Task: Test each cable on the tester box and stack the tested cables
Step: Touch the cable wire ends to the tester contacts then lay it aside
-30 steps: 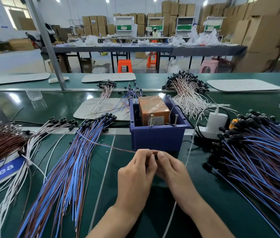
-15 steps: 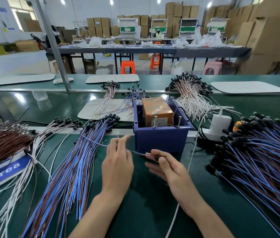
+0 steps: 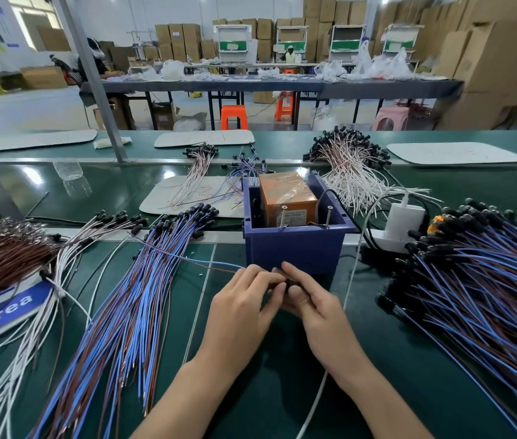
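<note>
Left hand [image 3: 244,308] and right hand [image 3: 317,312] meet at the near middle of the green surface [image 3: 250,391], fingertips together, both pinching one blue-and-brown cable [image 3: 193,259]. The left fingers are curled over it, and the right thumb and forefinger close on what looks like its dark end piece, though that part is mostly hidden between the fingers. From the pinch the cable's long axis runs left and slightly far, lying low across the top of the left pile [image 3: 124,312] of like cables; its other end is lost among that pile's black tips. The tester box [image 3: 295,251], a blue bin with an orange unit inside, sits just beyond the knuckles, straight ahead, with two screws [image 3: 283,217] standing up at its near rim. In my judgement the held end has to travel far and up to those screws, and the right hand, which has that end, is the better placed. A larger right pile [image 3: 488,305] lies well to the right, beside a white plug block [image 3: 404,218].
</note>
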### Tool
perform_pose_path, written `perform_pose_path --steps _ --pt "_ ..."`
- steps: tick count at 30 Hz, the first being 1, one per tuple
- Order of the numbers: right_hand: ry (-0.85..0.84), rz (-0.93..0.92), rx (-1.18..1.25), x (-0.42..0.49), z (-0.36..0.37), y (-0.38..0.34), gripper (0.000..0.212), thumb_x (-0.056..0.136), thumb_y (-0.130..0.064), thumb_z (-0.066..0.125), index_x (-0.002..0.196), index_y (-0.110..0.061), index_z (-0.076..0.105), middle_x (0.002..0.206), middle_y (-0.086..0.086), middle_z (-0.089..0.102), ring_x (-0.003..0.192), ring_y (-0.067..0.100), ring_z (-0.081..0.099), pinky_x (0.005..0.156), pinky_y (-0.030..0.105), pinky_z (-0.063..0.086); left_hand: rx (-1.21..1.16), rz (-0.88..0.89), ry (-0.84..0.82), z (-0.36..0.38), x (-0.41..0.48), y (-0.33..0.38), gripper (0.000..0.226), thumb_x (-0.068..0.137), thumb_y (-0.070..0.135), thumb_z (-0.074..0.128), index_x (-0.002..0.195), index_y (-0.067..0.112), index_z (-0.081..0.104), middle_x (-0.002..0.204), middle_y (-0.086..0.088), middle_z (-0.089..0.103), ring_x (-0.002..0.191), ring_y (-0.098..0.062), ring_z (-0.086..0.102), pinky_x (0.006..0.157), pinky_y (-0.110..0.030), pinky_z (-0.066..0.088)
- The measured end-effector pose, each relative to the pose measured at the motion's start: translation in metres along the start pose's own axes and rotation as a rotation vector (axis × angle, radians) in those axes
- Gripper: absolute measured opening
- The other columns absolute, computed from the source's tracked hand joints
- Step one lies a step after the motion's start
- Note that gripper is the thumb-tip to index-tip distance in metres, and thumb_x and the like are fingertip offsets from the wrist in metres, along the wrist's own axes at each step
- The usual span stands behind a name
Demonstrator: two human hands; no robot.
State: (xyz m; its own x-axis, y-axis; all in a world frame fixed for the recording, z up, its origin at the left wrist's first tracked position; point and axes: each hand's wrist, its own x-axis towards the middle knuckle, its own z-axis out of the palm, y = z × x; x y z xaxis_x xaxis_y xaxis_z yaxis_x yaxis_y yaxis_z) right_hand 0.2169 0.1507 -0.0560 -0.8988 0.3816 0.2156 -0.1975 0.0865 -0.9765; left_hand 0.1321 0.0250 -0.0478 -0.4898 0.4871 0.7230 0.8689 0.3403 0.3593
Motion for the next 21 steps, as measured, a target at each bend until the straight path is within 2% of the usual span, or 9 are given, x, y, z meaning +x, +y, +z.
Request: perform_pose_path --steps 3,5,8,10,12,13,16,21 --pt "0.000 -0.039 -0.206 -0.002 -0.001 0.001 0.048 0.106 -0.008 0.047 0.141 -0.041 0.050 0.133 -0.022 0.064 0.123 -0.003 0.059 0.104 0.015 0.044 0.061 0.011 0.007 -0.001 0.000 0.003 0.017 0.098 0.029 0.056 0.097 0.018 0.068 0.091 0.009 0.063 0.079 -0.012 0.062 0.061 -0.030 0.053" --pt "0.003 -0.079 -0.322 -0.004 -0.001 0.002 0.050 0.106 -0.008 0.048 0.146 -0.038 0.047 0.138 -0.022 0.059 0.127 -0.010 0.052 0.105 0.008 0.038 0.115 0.010 0.013 -0.001 0.001 0.006 0.017 0.096 0.027 0.055 0.092 0.016 0.068 0.087 0.007 0.064 0.075 -0.013 0.064 0.056 -0.030 0.052" --pt "0.008 -0.107 -0.392 -0.004 -0.002 0.002 0.053 0.105 -0.003 0.048 0.148 -0.034 0.046 0.142 -0.019 0.057 0.129 -0.013 0.048 0.105 0.005 0.035 0.177 -0.026 -0.004 -0.001 0.002 0.013 0.021 0.094 0.024 0.053 0.087 0.014 0.069 0.082 0.005 0.065 0.067 -0.014 0.065 0.047 -0.032 0.051" --pt "-0.007 -0.105 -0.395 -0.004 -0.002 0.001 0.055 0.104 -0.001 0.047 0.148 -0.035 0.046 0.142 -0.019 0.056 0.129 -0.013 0.048 0.105 0.005 0.034 0.177 -0.060 -0.033 -0.002 0.002 0.016 0.013 0.092 0.019 0.059 0.086 0.012 0.069 0.081 0.004 0.066 0.064 -0.016 0.065 0.044 -0.033 0.049" --pt "-0.025 -0.107 -0.398 -0.004 -0.004 0.001 0.054 0.104 0.000 0.046 0.148 -0.032 0.046 0.144 -0.018 0.054 0.131 -0.012 0.046 0.106 0.006 0.034 0.150 -0.109 -0.064 -0.004 0.001 0.019 0.003 0.088 0.011 0.070 0.087 0.011 0.068 0.081 0.003 0.067 0.063 -0.018 0.065 0.043 -0.034 0.049" --pt "-0.032 -0.111 -0.399 -0.004 -0.004 0.001 0.054 0.104 0.000 0.046 0.149 -0.031 0.047 0.145 -0.017 0.054 0.132 -0.012 0.046 0.107 0.007 0.034 0.141 -0.133 -0.073 -0.004 0.001 0.020 0.005 0.087 0.010 0.073 0.088 0.011 0.068 0.081 0.003 0.068 0.063 -0.019 0.065 0.044 -0.035 0.049" --pt "-0.064 -0.084 -0.354 -0.005 -0.005 0.001 0.051 0.106 -0.004 0.046 0.149 -0.031 0.046 0.145 -0.018 0.054 0.134 -0.011 0.044 0.108 0.007 0.033 0.108 -0.179 -0.089 -0.004 0.000 0.019 0.005 0.089 0.012 0.072 0.090 0.012 0.067 0.080 0.005 0.070 0.064 -0.018 0.066 0.049 -0.037 0.051" --pt "-0.051 -0.040 -0.342 -0.005 -0.006 -0.002 0.049 0.107 -0.008 0.045 0.149 -0.032 0.047 0.141 -0.015 0.058 0.125 -0.014 0.051 0.102 0.004 0.036 0.062 -0.177 -0.117 -0.004 -0.001 0.013 0.003 0.094 0.019 0.068 0.094 0.017 0.065 0.084 0.009 0.071 0.066 -0.013 0.066 0.053 -0.037 0.051"
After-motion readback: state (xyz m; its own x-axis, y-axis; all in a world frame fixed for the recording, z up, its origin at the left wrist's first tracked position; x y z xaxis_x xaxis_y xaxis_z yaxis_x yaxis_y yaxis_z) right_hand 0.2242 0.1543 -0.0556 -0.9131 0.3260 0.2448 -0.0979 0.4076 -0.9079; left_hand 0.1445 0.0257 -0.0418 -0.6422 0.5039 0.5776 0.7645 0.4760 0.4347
